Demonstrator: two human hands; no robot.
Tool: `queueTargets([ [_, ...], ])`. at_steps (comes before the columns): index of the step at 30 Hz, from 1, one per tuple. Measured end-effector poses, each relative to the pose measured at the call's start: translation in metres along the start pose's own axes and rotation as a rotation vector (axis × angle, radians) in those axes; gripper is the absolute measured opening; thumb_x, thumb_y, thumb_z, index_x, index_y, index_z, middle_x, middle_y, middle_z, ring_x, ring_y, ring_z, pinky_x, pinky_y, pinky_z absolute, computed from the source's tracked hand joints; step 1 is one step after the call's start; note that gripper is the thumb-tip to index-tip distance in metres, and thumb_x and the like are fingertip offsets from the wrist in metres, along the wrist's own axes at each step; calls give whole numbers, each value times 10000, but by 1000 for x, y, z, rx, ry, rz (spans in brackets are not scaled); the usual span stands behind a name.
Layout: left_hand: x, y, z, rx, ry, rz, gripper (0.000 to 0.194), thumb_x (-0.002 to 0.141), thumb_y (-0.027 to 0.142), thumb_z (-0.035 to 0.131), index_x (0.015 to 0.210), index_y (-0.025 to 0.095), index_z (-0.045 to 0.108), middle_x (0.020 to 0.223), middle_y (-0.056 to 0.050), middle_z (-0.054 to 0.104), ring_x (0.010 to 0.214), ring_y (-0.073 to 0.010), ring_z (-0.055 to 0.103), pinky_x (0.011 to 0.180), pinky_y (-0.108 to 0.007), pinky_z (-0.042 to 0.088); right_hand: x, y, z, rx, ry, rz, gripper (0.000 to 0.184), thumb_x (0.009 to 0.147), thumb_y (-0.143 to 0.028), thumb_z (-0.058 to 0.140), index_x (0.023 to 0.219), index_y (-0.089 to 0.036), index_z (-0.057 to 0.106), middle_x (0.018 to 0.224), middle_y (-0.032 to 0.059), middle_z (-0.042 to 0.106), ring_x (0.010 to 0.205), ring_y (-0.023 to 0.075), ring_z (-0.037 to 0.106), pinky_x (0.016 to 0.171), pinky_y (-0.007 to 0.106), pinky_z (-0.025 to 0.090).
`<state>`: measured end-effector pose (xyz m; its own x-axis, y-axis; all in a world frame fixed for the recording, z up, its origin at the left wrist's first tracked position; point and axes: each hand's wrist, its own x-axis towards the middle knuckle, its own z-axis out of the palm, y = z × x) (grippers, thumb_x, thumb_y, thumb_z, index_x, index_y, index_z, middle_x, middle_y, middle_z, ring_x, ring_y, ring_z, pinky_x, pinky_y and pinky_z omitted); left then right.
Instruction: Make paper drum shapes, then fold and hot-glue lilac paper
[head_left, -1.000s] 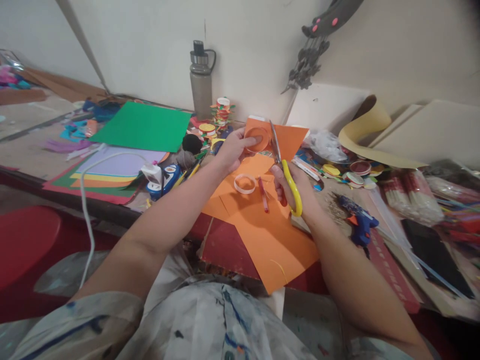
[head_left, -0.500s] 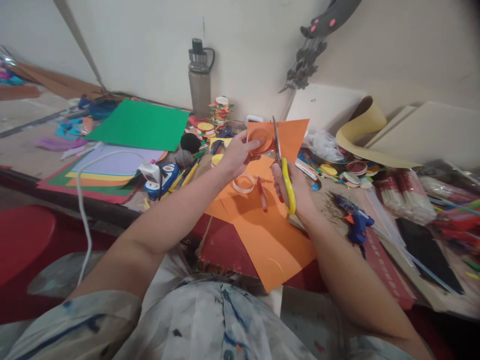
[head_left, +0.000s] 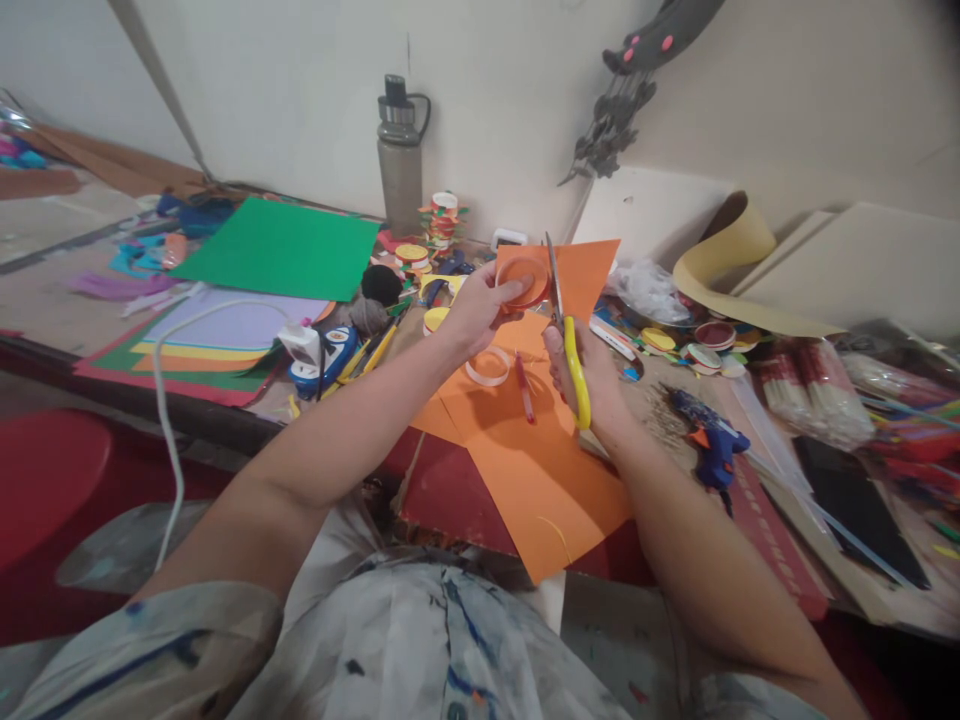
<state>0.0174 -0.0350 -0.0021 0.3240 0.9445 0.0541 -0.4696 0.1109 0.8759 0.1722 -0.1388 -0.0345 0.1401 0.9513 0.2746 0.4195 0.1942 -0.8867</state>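
My left hand (head_left: 480, 305) is closed on a piece of orange paper (head_left: 589, 270), its thumb pressing on a round orange ring or disc against the paper's left part. My right hand (head_left: 589, 370) grips yellow-handled scissors (head_left: 574, 375), their blades pointing up at the paper just right of the round piece. Below the hands, larger orange sheets (head_left: 555, 480) lie on the table and hang past its front edge. On them rest a pale ring (head_left: 487, 366) and a red pen (head_left: 524, 388).
A blue glue gun (head_left: 716, 440) lies right of my right forearm. Coloured sheets, topped by a green one (head_left: 281, 248), are at the left. A grey bottle (head_left: 400, 165) stands by the wall. A white cable (head_left: 169, 430) droops over the front edge.
Almost nothing differs. My left hand and the orange paper have shifted very slightly to the right; the scissors stay in about the same spot.
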Motion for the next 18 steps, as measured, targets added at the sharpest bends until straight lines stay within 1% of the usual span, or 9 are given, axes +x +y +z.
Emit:
queueTargets([
  [5, 0, 2, 0, 18, -2, -6, 274, 812, 171, 886, 966, 202, 662, 829, 45, 737, 681, -68, 666, 627, -194, 460, 0, 0, 0, -2, 5, 13, 694, 916, -956, 634, 959, -267, 562, 711, -42, 484, 601, 138, 440, 484, 270, 362],
  [9, 1, 4, -2, 45, -20, -8, 273, 817, 181, 881, 1001, 202, 680, 830, 44, 746, 680, -69, 670, 617, -185, 464, 1, 1, -1, -10, 4, -1, 682, 930, -945, 629, 914, -272, 521, 713, -40, 476, 607, 137, 429, 485, 270, 345],
  [14, 6, 9, -10, 82, -73, -12, 247, 816, 142, 838, 995, 189, 675, 823, 50, 743, 630, -59, 649, 556, -180, 456, -1, -1, -2, -28, -16, -11, 666, 959, -929, 616, 915, -272, 515, 723, -31, 499, 613, 137, 430, 490, 268, 334],
  [18, 9, 12, -15, 99, -119, -7, 273, 800, 142, 860, 997, 187, 677, 839, 46, 748, 631, -63, 665, 546, -174, 471, -1, -1, -3, -43, -28, -15, 672, 961, -936, 605, 907, -274, 503, 703, -35, 484, 597, 139, 422, 481, 268, 324],
])
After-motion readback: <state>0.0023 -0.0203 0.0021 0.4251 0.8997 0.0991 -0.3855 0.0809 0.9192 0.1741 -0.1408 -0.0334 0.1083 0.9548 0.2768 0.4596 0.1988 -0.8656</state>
